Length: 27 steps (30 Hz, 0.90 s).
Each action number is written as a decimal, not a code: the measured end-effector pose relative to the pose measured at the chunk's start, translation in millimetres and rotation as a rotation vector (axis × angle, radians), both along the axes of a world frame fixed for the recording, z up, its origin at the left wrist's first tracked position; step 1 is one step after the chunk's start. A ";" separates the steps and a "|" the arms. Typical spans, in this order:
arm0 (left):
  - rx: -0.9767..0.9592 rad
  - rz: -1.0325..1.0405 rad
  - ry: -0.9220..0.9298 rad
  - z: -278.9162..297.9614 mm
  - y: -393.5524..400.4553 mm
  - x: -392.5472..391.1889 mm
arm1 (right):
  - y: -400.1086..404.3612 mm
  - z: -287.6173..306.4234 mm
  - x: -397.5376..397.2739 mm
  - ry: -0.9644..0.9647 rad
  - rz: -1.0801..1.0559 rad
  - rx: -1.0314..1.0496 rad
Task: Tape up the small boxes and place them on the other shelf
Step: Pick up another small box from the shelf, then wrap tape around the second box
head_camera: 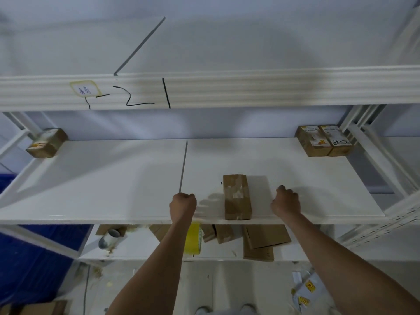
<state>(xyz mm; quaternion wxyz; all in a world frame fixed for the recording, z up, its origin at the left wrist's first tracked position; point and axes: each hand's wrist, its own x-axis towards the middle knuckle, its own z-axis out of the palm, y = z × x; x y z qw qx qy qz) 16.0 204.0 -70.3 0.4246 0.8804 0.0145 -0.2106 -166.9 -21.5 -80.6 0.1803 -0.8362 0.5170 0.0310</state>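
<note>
Head view: a small box (237, 196) lies flat on the white middle shelf (102, 178), its long side running front to back, its near end at the shelf's front edge. Patches of clear tape show on its top. The left hand (183, 203) is on the shelf just left of the box, fingers curled into a fist; whether it pinches anything cannot be told. The right hand (286, 201) rests just right of the box, fingers also curled, nothing visible in them. Neither hand touches the box.

Wide bare shelf spreads to the left of the hands and behind the box. One taped box (46, 143) sits in the far left corner, overhanging the side edge; two boxes (325, 140) stand side by side in the far right corner.

Below the front edge, on the lower shelf (141, 248), lie flat cardboard pieces (261, 242), a yellow tape roll (193, 238) partly hidden behind the left forearm, and a grey roll (109, 238).
</note>
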 end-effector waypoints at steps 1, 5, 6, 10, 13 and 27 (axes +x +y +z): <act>0.017 0.054 0.014 -2.0 9.3 1.3 | -0.6 -1.5 -2.3 0.073 -0.008 -0.003; 0.030 0.197 0.097 -12.5 40.6 0.7 | 2.6 -14.2 -7.6 0.179 -0.034 -0.058; 0.035 0.197 0.123 -15.6 46.8 -0.3 | 4.3 -16.0 -6.7 0.165 -0.031 -0.076; -0.001 0.094 0.396 -26.2 63.4 -6.1 | 8.4 -19.5 -2.6 0.070 -0.016 -0.098; -0.059 -0.039 0.639 -31.1 69.1 -6.2 | 10.5 -18.6 -0.5 0.050 0.008 -0.106; -0.096 -0.032 0.702 -24.3 69.4 -15.0 | 32.2 15.2 26.3 -0.668 -0.191 -0.004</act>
